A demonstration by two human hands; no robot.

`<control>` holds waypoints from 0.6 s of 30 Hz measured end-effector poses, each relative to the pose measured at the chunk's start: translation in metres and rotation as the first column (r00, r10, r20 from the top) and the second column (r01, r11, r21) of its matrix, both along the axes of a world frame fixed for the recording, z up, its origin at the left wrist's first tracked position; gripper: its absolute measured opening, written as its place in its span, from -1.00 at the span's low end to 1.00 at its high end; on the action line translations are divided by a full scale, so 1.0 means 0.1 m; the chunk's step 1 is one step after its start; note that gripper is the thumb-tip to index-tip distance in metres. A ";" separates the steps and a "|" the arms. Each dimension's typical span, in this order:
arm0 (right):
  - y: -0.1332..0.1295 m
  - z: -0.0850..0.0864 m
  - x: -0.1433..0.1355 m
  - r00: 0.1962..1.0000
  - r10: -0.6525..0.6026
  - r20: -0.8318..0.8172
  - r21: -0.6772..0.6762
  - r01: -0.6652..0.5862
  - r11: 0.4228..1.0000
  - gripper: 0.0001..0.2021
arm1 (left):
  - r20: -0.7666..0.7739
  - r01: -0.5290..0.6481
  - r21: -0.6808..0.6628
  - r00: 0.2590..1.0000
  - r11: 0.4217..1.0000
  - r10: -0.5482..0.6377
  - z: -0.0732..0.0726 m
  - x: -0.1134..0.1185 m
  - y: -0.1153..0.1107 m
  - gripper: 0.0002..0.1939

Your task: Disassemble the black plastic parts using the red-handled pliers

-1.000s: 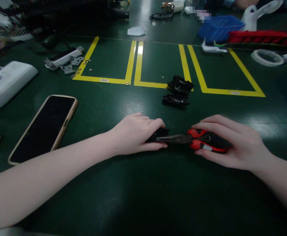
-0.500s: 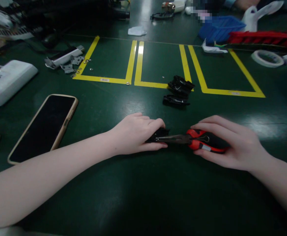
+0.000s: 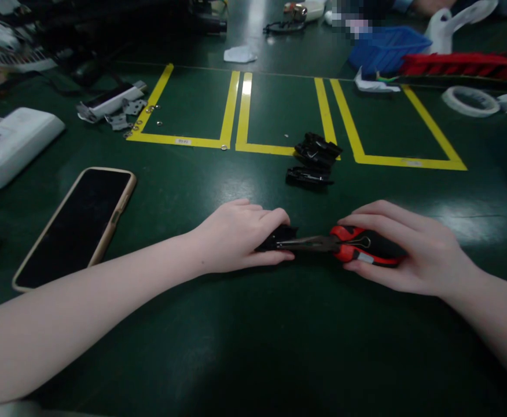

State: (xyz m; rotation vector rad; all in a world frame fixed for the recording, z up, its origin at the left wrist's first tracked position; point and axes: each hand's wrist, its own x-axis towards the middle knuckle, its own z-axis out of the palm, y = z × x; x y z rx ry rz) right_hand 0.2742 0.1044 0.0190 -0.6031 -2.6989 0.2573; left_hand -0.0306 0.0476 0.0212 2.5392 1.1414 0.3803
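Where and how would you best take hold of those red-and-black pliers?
The pliers seem best held by their handles, coming from the right, as the right grip does. The handles are thicker and lie toward that side, while the slender metal nose points left, its tip at the black part in the left grip.

Near on my left, a phone (image 3: 73, 226) in a tan case lies screen up on the green desk (image 3: 253, 341), with a white device (image 3: 28, 145) farther left. Beyond it I see grey metal brackets (image 3: 118, 121). Ahead of me run 3 yellow tape outlines (image 3: 243, 113); past them lies 1 white scrap (image 3: 240, 55). Far right, I spot a blue bin (image 3: 386, 52) and a tape roll (image 3: 448, 101).
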 end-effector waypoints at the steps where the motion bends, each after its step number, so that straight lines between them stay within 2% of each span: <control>1: 0.00 0.00 0.00 1.000 0.003 -0.003 -0.001 -0.003 1.000 -0.59 | -0.001 -0.001 0.000 1.000 1.000 0.001 0.00 0.00 0.00 -0.59; 7: -0.06 0.01 -0.06 0.999 -0.052 -0.001 -0.008 0.052 0.999 -0.64 | 0.011 0.002 0.009 1.000 1.000 -0.002 0.00 0.00 0.00 -0.62; 13: -0.01 -0.02 -0.04 1.000 0.026 0.002 0.061 -0.026 0.998 -0.58 | 0.013 0.002 0.026 1.000 1.000 -0.002 -0.01 0.00 0.00 -0.61; 18: 0.02 -0.04 -0.01 0.999 0.040 -0.003 0.050 -0.040 0.998 -0.56 | 0.027 0.009 0.042 1.000 0.999 -0.010 -0.01 -0.01 0.00 -0.62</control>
